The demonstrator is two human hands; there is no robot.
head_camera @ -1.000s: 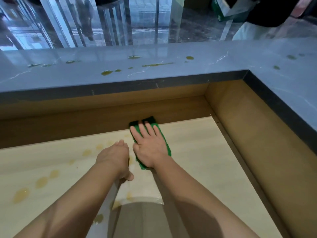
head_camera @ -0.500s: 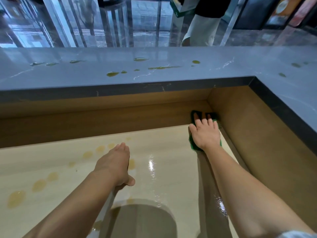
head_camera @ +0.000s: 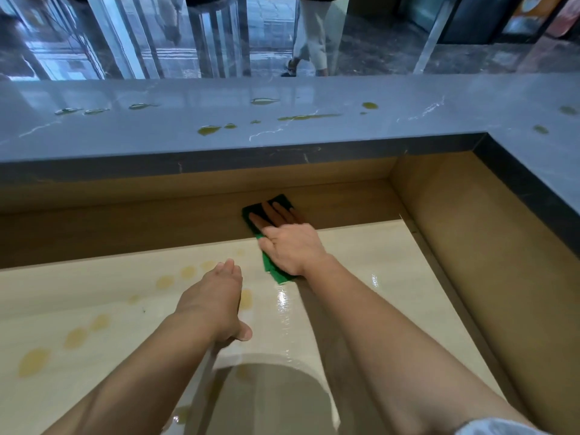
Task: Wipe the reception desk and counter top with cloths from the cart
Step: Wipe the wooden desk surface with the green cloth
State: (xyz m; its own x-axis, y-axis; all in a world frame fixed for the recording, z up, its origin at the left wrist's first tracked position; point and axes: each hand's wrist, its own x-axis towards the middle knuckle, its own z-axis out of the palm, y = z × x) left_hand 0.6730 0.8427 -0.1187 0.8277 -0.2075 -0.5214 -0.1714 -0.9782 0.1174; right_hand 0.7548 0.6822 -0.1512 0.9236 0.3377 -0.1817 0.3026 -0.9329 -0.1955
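The right hand (head_camera: 293,249) lies flat on the green cloth (head_camera: 277,275), fingers straight and a little spread, pressing it onto the light tabletop (head_camera: 361,252). The far end of the cloth is in shadow by the brown back wall (head_camera: 125,227). The left hand (head_camera: 216,302) is just left of the cloth, fingers straight and together, holding nothing. Yellow spots (head_camera: 75,337) lie left of the cloth. More spots (head_camera: 208,130) sit on the grey upper tabletop (head_camera: 408,98) behind the cloth.
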